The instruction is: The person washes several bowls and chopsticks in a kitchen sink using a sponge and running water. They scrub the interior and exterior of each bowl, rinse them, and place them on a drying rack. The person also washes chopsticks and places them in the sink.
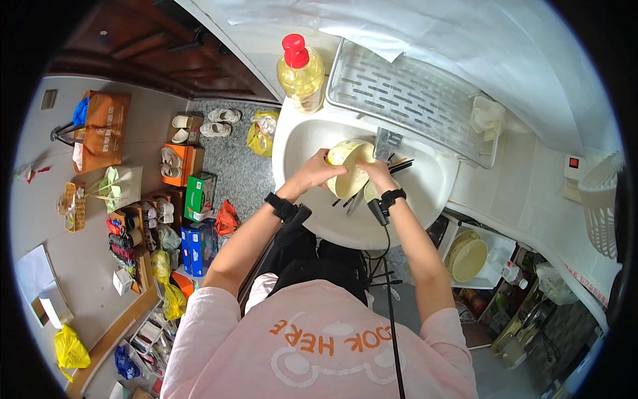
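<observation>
A pale yellow bowl point(347, 180) with a patterned outer wall is tilted on its side above the white sink basin point(423, 199). My left hand point(317, 170) grips it from the left, thumb near the rim. At the right rim, my right hand point(375, 173) holds the bowl too, with a digit reaching against the inner wall; its other fingers are partly hidden. Below my right wrist, another small yellow bowl point(370, 191) shows in the basin. Dark chopsticks point(402, 166) and slim metal utensils point(351, 205) lie around it. The metal faucet point(387, 143) juts out just above my right hand.
A yellow liquid bottle with a red pump cap point(301, 75) stands on the sink's back left corner. Behind the basin sits a slotted dish rack point(398, 90). More bowls point(468, 257) rest in a white bin at lower right. A black cable point(391, 299) hangs from my right wrist.
</observation>
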`<state>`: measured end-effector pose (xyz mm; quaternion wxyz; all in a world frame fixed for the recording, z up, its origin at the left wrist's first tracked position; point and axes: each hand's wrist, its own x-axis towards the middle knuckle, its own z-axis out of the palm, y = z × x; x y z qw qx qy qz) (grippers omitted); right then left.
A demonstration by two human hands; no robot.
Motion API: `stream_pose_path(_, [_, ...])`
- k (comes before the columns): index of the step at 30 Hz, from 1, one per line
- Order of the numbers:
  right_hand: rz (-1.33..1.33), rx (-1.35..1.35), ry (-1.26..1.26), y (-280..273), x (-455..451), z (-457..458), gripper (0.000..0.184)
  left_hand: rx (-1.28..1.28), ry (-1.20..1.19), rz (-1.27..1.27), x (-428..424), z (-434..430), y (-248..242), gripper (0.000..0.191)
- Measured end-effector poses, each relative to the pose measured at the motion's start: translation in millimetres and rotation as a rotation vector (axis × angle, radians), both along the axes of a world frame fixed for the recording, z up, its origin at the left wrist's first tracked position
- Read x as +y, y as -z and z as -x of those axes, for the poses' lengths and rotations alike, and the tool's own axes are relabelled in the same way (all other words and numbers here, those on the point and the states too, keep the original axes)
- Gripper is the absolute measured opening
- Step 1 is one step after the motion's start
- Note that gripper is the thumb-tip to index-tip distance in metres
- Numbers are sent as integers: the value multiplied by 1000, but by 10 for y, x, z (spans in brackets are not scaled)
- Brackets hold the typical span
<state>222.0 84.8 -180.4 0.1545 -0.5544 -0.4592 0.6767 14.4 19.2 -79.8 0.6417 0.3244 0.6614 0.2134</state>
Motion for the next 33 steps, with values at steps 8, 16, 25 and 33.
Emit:
stream_pose_path(8, [84, 80, 60, 140, -19, -61, 33, 41, -14, -110, -81, 7, 233, 101])
stream_pose_path(16, [-281, -231, -39, -75, 123, 49, 34, 171, 96, -64, 112, 19, 17, 96])
stream_pose_path(25, [465, 100, 114, 102, -188, -13, 33, 169, -218, -306, -250, -253, 298, 87])
stream_pose_path(33, [-304, -134, -84, 92, 139, -116, 21, -15, 27, 29, 38, 41, 150, 105])
